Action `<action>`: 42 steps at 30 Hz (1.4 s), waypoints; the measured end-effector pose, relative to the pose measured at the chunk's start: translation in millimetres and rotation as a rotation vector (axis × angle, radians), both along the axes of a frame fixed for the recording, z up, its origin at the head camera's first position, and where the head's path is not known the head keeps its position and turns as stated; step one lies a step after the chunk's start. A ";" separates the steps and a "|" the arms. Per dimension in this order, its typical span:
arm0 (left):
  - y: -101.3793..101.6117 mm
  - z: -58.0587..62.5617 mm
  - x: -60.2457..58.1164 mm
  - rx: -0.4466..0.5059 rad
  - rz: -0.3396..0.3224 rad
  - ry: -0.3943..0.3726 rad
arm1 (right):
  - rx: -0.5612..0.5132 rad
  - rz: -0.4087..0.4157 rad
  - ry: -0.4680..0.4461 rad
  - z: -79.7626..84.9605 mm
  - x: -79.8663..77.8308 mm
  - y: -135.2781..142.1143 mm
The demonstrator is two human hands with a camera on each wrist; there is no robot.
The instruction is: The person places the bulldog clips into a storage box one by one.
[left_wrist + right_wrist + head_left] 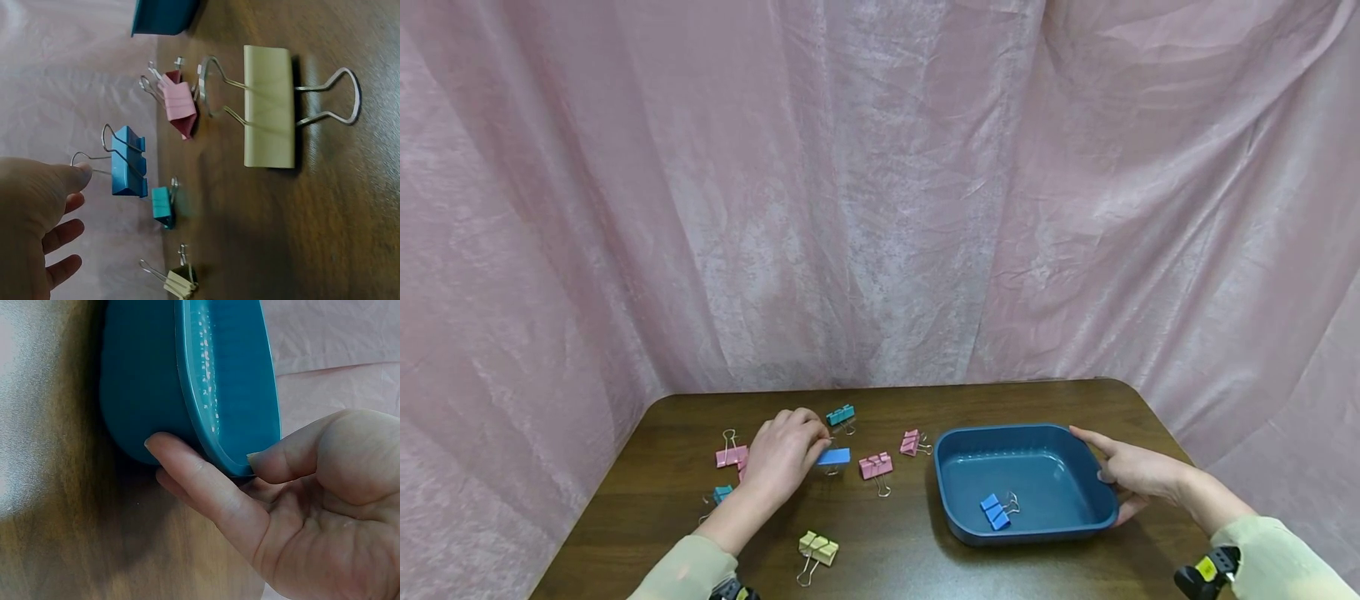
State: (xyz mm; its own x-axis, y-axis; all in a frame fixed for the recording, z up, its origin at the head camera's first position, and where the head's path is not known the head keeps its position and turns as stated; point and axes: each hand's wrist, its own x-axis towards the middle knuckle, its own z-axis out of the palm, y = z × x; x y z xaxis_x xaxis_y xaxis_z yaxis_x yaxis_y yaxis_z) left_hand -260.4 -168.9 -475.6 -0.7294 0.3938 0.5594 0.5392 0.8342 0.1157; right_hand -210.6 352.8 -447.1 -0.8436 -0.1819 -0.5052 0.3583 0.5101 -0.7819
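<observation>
My left hand (786, 454) pinches a blue binder clip (128, 161) by its wire handle, between thumb and finger. The clip appears above the table in the left wrist view, its other fingers spread loosely behind. At the right, my right hand (1138, 475) grips the end of a dark blue tray (951, 510). Its thumb is at the rim and its fingers (187, 472) lie against the outer wall. Inside the tray lies another blue binder clip (996, 512).
Pink binder clips (876, 466) lie between the left hand and the tray, with others left of that hand. A teal clip (840, 415) lies farther back, a yellow clip (818, 547) nearer the front. A pink curtain (865, 208) hangs behind the wooden table (887, 571).
</observation>
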 end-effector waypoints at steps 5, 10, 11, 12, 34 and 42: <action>2.5 8.6 2.0 0.007 0.000 -0.016 | -0.009 -0.001 -0.005 -0.3 -0.3 0.9; 3.9 16.4 4.0 0.014 0.004 -0.007 | -0.013 0.013 -0.001 -0.2 -1.2 1.4; 4.1 17.9 4.4 0.020 0.000 -0.003 | -0.013 0.012 0.000 -0.3 -1.2 1.4; 4.2 19.3 4.8 0.025 -0.003 0.001 | -0.012 0.006 0.000 -0.4 -1.2 1.5; 10.9 42.2 10.0 0.034 -0.012 -0.014 | -0.018 -0.003 0.002 -1.4 -2.8 0.6; 19.4 48.0 12.4 0.035 -0.036 -0.003 | -0.022 0.000 0.008 -1.8 -2.5 1.0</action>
